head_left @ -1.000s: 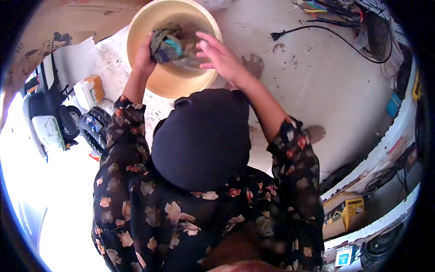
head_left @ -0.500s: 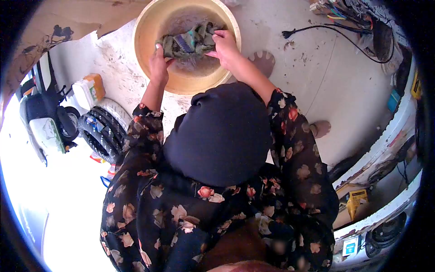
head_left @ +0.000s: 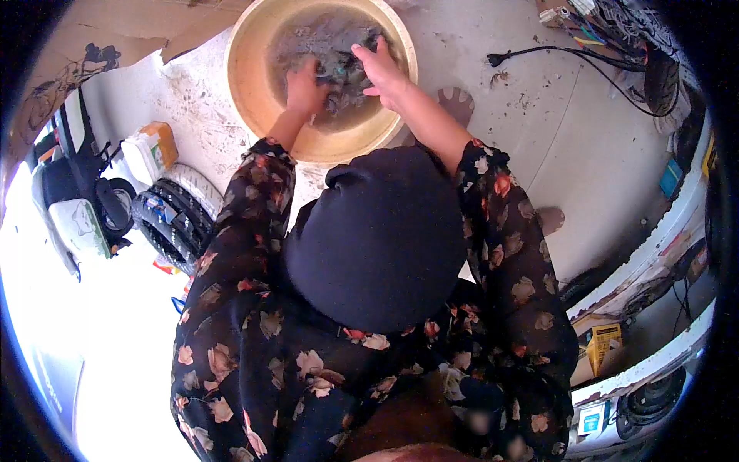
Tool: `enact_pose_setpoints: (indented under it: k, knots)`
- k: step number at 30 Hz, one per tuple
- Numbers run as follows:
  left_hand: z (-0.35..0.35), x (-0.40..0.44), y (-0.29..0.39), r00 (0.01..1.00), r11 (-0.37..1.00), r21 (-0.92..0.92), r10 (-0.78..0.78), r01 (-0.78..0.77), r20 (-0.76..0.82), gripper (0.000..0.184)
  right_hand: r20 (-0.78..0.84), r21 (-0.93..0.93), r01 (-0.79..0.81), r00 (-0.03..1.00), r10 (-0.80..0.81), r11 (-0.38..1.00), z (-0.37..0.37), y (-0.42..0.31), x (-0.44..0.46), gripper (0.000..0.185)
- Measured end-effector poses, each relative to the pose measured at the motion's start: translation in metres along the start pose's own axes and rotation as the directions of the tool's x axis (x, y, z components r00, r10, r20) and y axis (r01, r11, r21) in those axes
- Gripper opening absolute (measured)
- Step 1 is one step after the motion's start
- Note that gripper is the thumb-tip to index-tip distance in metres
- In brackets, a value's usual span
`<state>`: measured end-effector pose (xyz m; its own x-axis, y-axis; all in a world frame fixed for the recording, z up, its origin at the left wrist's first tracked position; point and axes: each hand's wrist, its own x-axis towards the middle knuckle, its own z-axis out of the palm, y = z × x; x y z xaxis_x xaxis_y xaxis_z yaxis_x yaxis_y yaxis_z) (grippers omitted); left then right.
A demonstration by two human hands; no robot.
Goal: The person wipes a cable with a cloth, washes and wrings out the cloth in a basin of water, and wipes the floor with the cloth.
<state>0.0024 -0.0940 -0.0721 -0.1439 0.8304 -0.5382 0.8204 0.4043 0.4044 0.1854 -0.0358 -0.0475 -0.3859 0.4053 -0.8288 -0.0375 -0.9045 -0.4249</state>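
Observation:
A wet, dark green-grey cloth [head_left: 350, 79] lies bunched in murky water inside a round yellow basin [head_left: 246, 81]. My left hand [head_left: 306, 88] is down in the basin at the cloth's left side, its fingers curled against the fabric and partly hidden. My right hand [head_left: 381, 73] is over the cloth's right side, thumb and fingers spread apart and touching the fabric. Much of the cloth is sunk and hard to make out.
Black tyres [head_left: 173, 223], a white tub [head_left: 142, 160] and a scooter [head_left: 77, 192] stand at the left. Cardboard [head_left: 154, 27] hangs at upper left. A black cable with plug [head_left: 499, 58] lies on the floor at upper right. Shelves [head_left: 639, 285] line the right side.
Half a second ago both hands held the cloth stretched between them. Now it is bunched lower in the water; the left hand has moved right, closer to the right hand, whose fingers have spread.

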Motion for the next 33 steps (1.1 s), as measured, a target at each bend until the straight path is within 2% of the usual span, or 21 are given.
enact_pose_setpoints:
  k: [1, 2, 3, 5, 6, 7, 10, 11, 14, 15, 18, 19, 22, 23, 25, 26, 27, 28, 30, 31, 33]
  knots:
    - [-0.005, 0.009, 0.0, 0.991, 0.943, -0.306, -0.129, 0.132, 0.03, 0.053, -0.014, 0.002, 0.012, 1.0, -0.012, 1.0, 0.001, 0.001, 0.001, 0.09]
    - [-0.009, 0.015, 0.0, 0.966, 0.78, -0.573, -0.239, 0.252, 0.099, 0.052, -0.017, 0.019, 0.006, 1.0, -0.006, 1.0, 0.001, 0.001, 0.002, 0.091]
    - [-0.02, 0.01, 0.014, 0.958, 0.746, -0.604, -0.261, 0.281, 0.123, 0.047, -0.019, 0.034, 0.0, 1.0, 0.001, 0.999, 0.001, 0.001, 0.003, 0.092]
    - [-0.037, -0.012, 0.04, 0.991, 0.963, -0.245, 0.096, -0.115, -0.088, 0.041, -0.044, 0.116, 0.003, 0.999, 0.002, 0.993, 0.003, -0.003, 0.005, 0.088]
    - [-0.047, -0.028, 0.056, 0.947, 0.954, -0.021, 0.293, -0.299, -0.128, 0.038, -0.061, 0.183, 0.007, 0.998, 0.004, 0.983, 0.008, -0.004, 0.003, 0.084]
    - [-0.058, -0.047, 0.085, 0.947, 0.947, -0.093, 0.295, -0.308, -0.13, 0.028, -0.077, 0.25, 0.009, 0.997, 0.011, 0.968, 0.011, -0.002, 0.002, 0.081]
    - [-0.055, -0.072, 0.118, 0.886, 0.895, -0.097, 0.407, -0.436, -0.224, 0.029, 0.241, 0.555, -0.029, 0.962, -0.128, 0.831, 0.009, 0.004, 0.021, 0.057]
    - [-0.051, -0.075, 0.126, 0.893, 0.899, -0.121, 0.388, -0.422, -0.228, 0.028, 0.292, 0.639, -0.173, 0.956, -0.028, 0.75, 0.007, 0.007, 0.021, 0.04]
    - [-0.024, -0.069, 0.128, 0.823, 0.876, 0.01, 0.456, -0.482, -0.34, 0.032, 0.293, 0.674, -0.168, 0.955, -0.052, 0.719, 0.007, -0.003, -0.012, 0.038]
    - [-0.017, -0.065, 0.127, 0.788, 0.872, 0.047, 0.463, -0.488, -0.405, 0.027, 0.286, 0.669, -0.127, 0.954, -0.096, 0.733, 0.011, 0.014, 0.014, 0.038]
    - [-0.005, -0.047, 0.114, 0.751, 0.859, -0.058, 0.411, -0.509, -0.517, 0.02, 0.259, 0.624, -0.032, 0.951, -0.168, 0.781, 0.018, 0.031, 0.038, 0.044]
    - [-0.007, -0.042, 0.117, 0.715, 0.866, 0.035, 0.434, -0.499, -0.549, 0.018, 0.179, 0.605, 0.025, 0.97, -0.166, 0.796, 0.019, 0.024, 0.028, 0.04]
    - [-0.018, -0.031, 0.122, 0.758, 0.891, 0.024, 0.4, -0.454, -0.516, 0.017, 0.163, 0.675, 0.033, 0.967, -0.193, 0.737, 0.025, 0.008, 0.004, 0.035]
    - [-0.019, -0.027, 0.117, 0.756, 0.9, 0.101, 0.413, -0.424, -0.507, 0.018, 0.159, 0.642, 0.054, 0.966, -0.202, 0.765, 0.027, 0.007, 0.007, 0.035]
    - [-0.028, -0.015, 0.109, 0.842, 0.946, 0.049, 0.307, -0.32, -0.443, 0.022, 0.152, 0.567, 0.093, 0.965, -0.215, 0.818, 0.03, 0.011, 0.016, 0.035]
    - [-0.031, -0.012, 0.107, 0.88, 0.964, 0.023, 0.25, -0.263, -0.403, 0.024, 0.084, 0.452, 0.098, 0.985, -0.151, 0.887, 0.032, 0.014, 0.018, 0.036]
    - [-0.035, -0.01, 0.112, 0.868, 0.969, -0.064, 0.184, -0.24, -0.461, 0.031, 0.007, 0.327, 0.089, 0.995, -0.097, 0.941, 0.033, 0.017, 0.021, 0.036]
    - [-0.036, -0.004, 0.104, 0.907, 0.97, -0.149, 0.119, -0.194, -0.405, 0.032, -0.075, 0.196, 0.068, 0.996, -0.054, 0.978, 0.033, 0.013, 0.018, 0.037]
    - [-0.041, 0.012, 0.08, 0.962, 0.948, -0.307, -0.001, -0.086, -0.272, 0.034, -0.1, 0.17, 0.026, 0.995, -0.009, 0.985, 0.031, 0.005, -0.002, 0.043]
    - [-0.043, 0.012, 0.079, 0.948, 0.987, -0.144, 0.026, -0.075, -0.317, 0.035, -0.084, 0.171, 0.014, 0.996, 0.0, 0.985, 0.026, -0.004, -0.017, 0.044]
    - [-0.053, 0.016, 0.065, 0.939, 1.0, 0.029, 0.016, -0.006, -0.343, 0.035, -0.107, 0.165, 0.032, 0.994, -0.014, 0.986, 0.022, -0.006, -0.022, 0.045]
